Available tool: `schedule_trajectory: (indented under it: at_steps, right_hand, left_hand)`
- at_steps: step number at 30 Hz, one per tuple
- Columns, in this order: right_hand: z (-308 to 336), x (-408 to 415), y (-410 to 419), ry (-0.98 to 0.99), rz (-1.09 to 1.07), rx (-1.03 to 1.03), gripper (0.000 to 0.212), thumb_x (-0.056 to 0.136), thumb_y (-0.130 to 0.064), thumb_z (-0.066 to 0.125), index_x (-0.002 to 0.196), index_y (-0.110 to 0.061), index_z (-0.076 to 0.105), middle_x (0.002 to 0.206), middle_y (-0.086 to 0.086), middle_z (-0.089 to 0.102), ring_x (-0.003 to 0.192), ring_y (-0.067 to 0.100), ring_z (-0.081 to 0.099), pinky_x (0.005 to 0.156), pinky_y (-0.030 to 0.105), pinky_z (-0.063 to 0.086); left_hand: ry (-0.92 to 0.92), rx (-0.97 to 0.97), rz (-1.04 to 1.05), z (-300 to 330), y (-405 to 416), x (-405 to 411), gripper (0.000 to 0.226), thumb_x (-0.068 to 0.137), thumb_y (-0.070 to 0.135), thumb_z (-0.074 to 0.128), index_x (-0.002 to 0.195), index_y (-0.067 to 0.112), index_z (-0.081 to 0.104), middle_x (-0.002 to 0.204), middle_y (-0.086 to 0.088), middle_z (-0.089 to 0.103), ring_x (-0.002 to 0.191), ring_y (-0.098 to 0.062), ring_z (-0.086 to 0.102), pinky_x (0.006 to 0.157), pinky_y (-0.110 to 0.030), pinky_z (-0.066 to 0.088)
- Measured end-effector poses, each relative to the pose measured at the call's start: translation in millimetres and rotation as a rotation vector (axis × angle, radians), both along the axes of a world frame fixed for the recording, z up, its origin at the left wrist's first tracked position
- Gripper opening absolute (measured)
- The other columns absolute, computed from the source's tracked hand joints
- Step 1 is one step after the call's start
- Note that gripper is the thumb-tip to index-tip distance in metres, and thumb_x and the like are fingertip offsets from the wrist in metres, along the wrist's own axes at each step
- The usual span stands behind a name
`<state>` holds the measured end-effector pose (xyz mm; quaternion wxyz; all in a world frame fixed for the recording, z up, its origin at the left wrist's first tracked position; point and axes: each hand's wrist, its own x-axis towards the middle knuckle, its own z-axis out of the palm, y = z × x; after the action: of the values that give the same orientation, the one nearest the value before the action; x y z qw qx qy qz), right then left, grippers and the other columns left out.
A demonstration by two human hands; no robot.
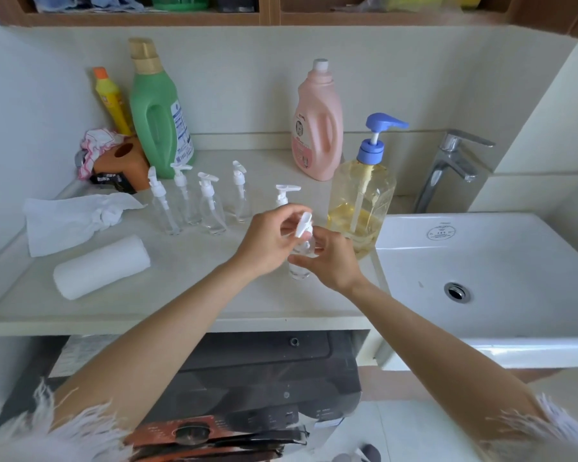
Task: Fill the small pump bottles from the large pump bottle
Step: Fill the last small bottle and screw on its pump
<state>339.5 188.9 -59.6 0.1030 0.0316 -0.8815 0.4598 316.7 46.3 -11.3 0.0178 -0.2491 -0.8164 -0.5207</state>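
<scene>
The right hand (331, 261) grips a small clear pump bottle (301, 261) while the left hand (267, 241) pinches its white pump head (303, 224), with the large pump bottle (361, 201) at two o'clock.

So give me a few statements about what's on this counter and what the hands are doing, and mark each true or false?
1. Both hands hold one small pump bottle. True: left hand at its pump top, right hand round its body.
2. The large pump bottle is full to the neck. False: its yellow liquid sits low.
3. The large bottle's pump head is blue. True.
4. The pink bottle lies on its side. False: it stands upright.
5. The paper roll stands upright. False: it lies down.
</scene>
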Motion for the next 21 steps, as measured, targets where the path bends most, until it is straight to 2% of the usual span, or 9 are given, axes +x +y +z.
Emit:
schedule_trajectory:
  at_steps: [3,5,8,10,13,16,17,19,21]
  right_hand:
    - [-12,-2,3,-0.026,-0.019,0.003,0.043,0.071,-0.035,0.084,0.105,-0.016,0.067,0.085,0.005,0.07,0.078,0.018,0.062,0.076,0.029,0.053]
    - [-14,-4,4,-0.035,-0.013,-0.008,0.047,0.07,-0.036,0.084,0.108,-0.017,0.065,0.083,0.003,0.068,0.075,0.015,0.059,0.076,0.026,0.052]
    - [-10,-1,6,-0.063,0.0,-0.051,0.064,0.067,-0.033,0.087,0.122,-0.017,0.059,0.096,-0.005,0.069,0.086,0.009,0.063,0.083,0.02,0.051]
    - [-7,3,6,-0.069,0.006,-0.076,0.071,0.065,-0.029,0.088,0.126,-0.018,0.054,0.098,-0.008,0.067,0.089,0.007,0.063,0.085,0.018,0.05]
    - [-4,5,6,-0.087,0.072,-0.068,0.079,0.068,-0.025,0.087,0.133,-0.022,0.044,0.104,-0.005,0.066,0.095,0.01,0.063,0.089,0.026,0.052]
    - [10,5,20,-0.143,0.215,-0.024,0.086,0.077,-0.011,0.079,0.146,-0.022,0.029,0.128,-0.006,0.056,0.119,0.008,0.053,0.101,0.03,0.045]
    - [17,5,27,-0.135,0.226,-0.047,0.08,0.079,-0.005,0.075,0.146,-0.02,0.032,0.131,-0.006,0.054,0.122,0.008,0.049,0.103,0.032,0.043]
    - [34,4,39,-0.096,0.21,-0.104,0.066,0.084,0.001,0.067,0.142,-0.018,0.041,0.129,-0.005,0.055,0.122,0.007,0.049,0.104,0.035,0.043]
    - [49,1,44,-0.09,0.266,-0.103,0.056,0.087,0.001,0.065,0.136,-0.018,0.047,0.118,-0.008,0.061,0.115,0.003,0.056,0.1,0.03,0.046]
  left_hand:
    - [-0.032,-0.073,0.0,-11,-1,-3,0.029,0.086,0.014,0.067,0.115,0.015,0.064,0.106,-0.001,0.071,0.095,-0.015,0.068,0.09,-0.029,0.051]
    - [-0.041,-0.12,-0.009,-15,-3,-5,0.028,0.085,0.027,0.06,0.109,0.015,0.066,0.103,-0.001,0.072,0.095,-0.016,0.067,0.091,-0.037,0.05]
    - [-0.034,-0.133,-0.027,-18,-5,-8,0.027,0.084,0.035,0.057,0.099,0.015,0.067,0.095,-0.002,0.072,0.092,-0.019,0.066,0.09,-0.042,0.049]
    - [-0.047,-0.117,-0.051,-18,-6,-8,0.023,0.085,0.038,0.057,0.097,0.021,0.066,0.095,0.001,0.072,0.095,-0.017,0.066,0.093,-0.043,0.048]
    - [-0.033,-0.126,-0.064,-18,-8,-9,0.019,0.086,0.041,0.057,0.099,0.029,0.064,0.096,0.011,0.07,0.098,-0.011,0.065,0.096,-0.042,0.047]
    - [-0.041,-0.094,-0.067,-22,-10,-9,0.012,0.088,0.036,0.061,0.099,0.032,0.063,0.097,0.013,0.069,0.1,-0.011,0.065,0.097,-0.043,0.047]
    - [-0.066,-0.066,-0.066,-25,-11,-9,0.016,0.087,0.035,0.063,0.102,0.032,0.062,0.099,0.012,0.069,0.102,-0.011,0.064,0.097,-0.042,0.048]
    - [-0.178,-0.024,-0.066,-35,-12,-9,0.041,0.082,0.034,0.072,0.12,0.029,0.058,0.114,0.007,0.065,0.111,-0.009,0.059,0.101,-0.038,0.047]
    - [-0.292,-0.027,-0.075,-45,-11,-7,0.064,0.078,0.03,0.078,0.134,0.022,0.049,0.13,0.003,0.058,0.118,-0.007,0.052,0.103,-0.036,0.044]
